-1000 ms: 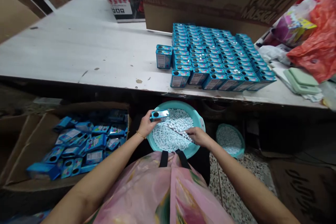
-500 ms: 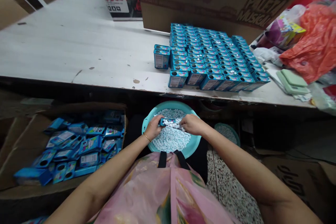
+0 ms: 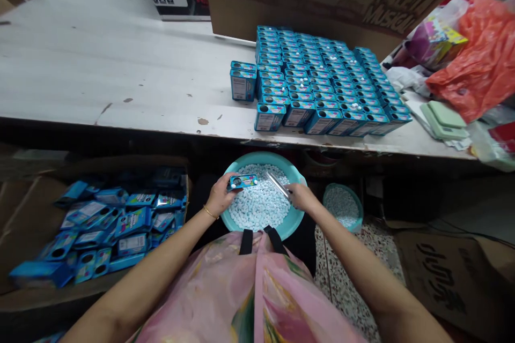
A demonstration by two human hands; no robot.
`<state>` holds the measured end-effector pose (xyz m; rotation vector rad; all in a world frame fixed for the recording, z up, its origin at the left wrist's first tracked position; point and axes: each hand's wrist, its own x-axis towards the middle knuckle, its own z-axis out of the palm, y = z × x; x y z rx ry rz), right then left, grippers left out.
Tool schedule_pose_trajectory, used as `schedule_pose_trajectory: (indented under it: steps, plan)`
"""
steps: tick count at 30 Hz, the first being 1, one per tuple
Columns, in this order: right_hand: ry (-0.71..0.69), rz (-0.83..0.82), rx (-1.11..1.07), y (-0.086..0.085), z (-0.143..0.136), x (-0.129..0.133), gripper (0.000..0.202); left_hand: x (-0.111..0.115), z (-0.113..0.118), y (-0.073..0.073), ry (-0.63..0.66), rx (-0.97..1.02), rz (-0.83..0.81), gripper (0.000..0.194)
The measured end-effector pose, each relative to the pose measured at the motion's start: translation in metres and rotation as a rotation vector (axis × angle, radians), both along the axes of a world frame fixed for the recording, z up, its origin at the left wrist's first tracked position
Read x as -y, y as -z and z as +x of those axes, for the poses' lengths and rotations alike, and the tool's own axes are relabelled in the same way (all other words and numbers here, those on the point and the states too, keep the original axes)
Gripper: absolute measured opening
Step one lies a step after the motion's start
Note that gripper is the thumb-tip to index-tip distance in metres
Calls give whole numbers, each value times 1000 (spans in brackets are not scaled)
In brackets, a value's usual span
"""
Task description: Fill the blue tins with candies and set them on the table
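My left hand (image 3: 219, 196) grips a small blue candy box (image 3: 247, 181) over the left side of a turquoise basin (image 3: 296, 218). The box's printed narrow face, with a dark round spot, is turned up, and a few white pieces lie on it. In my right hand (image 3: 301, 196) is a shiny metal scoop (image 3: 277, 185), slanting up and left above the basin, apart from the box. Small pale blue-white candies (image 3: 257, 209) fill much of the basin, which rests on my lap.
Rows of blue boxes (image 3: 317, 86) stand on the white table (image 3: 161, 86) ahead. A carton (image 3: 32, 214) of jumbled blue boxes lies left. Large cardboard box (image 3: 306, 0) behind, green scale (image 3: 444, 120) and orange plastic bag (image 3: 475, 59) right. Another candy basin (image 3: 359, 220) sits lower right.
The scoop has drawn away from the box, to the right. My left hand has moved slightly left, and the box's printed face now shows where heaped candies covered it before.
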<state>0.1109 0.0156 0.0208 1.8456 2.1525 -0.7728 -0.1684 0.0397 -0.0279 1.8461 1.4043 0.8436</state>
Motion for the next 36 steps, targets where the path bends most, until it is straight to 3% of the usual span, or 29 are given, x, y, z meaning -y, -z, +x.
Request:
schedule_pose_trajectory:
  steps: [3,5,8,13,17,22,26,29,36]
  plan:
    - [-14,-31,65,50,-34,12,37,1,-3,-4,0,-8,-14,41]
    - [-51,-53,30,69,-57,22,37,1,-2,-4,-11,8,-31,42]
    - [-102,-97,-28,82,-69,32,36,1,-1,-2,-36,27,-41,42]
    - [-83,-137,-128,83,-40,30,44,0,0,-2,-49,9,-63,45]
    - [-1,-111,-339,56,-16,21,42,-3,4,0,-42,-1,-59,44]
    - [86,-145,-426,-10,2,12,43,-5,13,14,-40,3,-57,41]
    - [25,-123,-382,-53,-3,1,42,-4,18,26,-1,-14,-49,40]
    - [-65,-85,-239,-69,-18,-8,42,0,21,30,66,-43,-21,39]
    - [-185,-25,155,-86,-59,-14,34,5,22,30,153,-77,83,38]
